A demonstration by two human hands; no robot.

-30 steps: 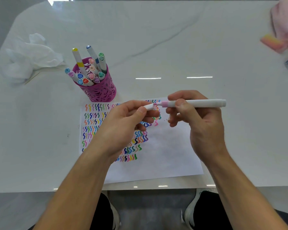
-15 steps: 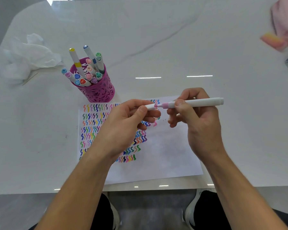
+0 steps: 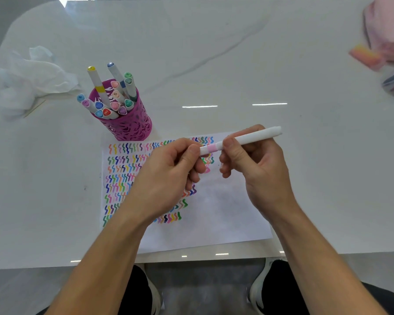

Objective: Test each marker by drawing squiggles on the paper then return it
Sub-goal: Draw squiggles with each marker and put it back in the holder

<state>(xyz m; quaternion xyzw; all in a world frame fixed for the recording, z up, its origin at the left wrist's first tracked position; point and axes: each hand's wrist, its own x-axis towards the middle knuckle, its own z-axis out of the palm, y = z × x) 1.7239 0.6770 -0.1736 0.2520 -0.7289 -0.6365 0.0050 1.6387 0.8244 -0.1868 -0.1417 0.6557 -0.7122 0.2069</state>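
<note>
Center frame, the cap (image 3: 204, 151) has just closed onto the pink-banded marker (image 3: 255, 135); the gap of 1 second ago is gone. The left hand (image 3: 168, 176) pinches the cap and the right hand (image 3: 259, 169) grips the barrel, both above the paper (image 3: 225, 212). I'd say it's ready for the purple cup (image 3: 132, 126), upper left.

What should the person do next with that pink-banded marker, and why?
Probably carry the marker to the magenta holder: the left hand pinches its cap against the pink band, the right hand grips the barrel, and a pink squiggle already sits on the paper.
</note>
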